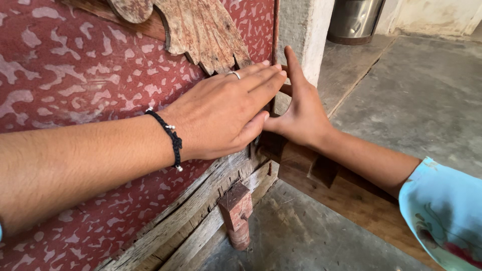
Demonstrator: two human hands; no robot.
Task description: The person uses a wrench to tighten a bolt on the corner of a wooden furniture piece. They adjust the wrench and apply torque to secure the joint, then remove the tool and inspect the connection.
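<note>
Head view: left hand [221, 113] is laid flat, fingers extended, on red-patterned panel [75, 75] at its right edge, right hand [300, 113] is pressed open against that edge beside post [301, 30]; nothing gripped, panel seemingly not yet seated.

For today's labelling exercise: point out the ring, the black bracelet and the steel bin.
ring [233, 75], head view, on the band's top.
black bracelet [173, 139], head view, on the cord at the wrist.
steel bin [354, 19], head view, on its side wall.
</note>
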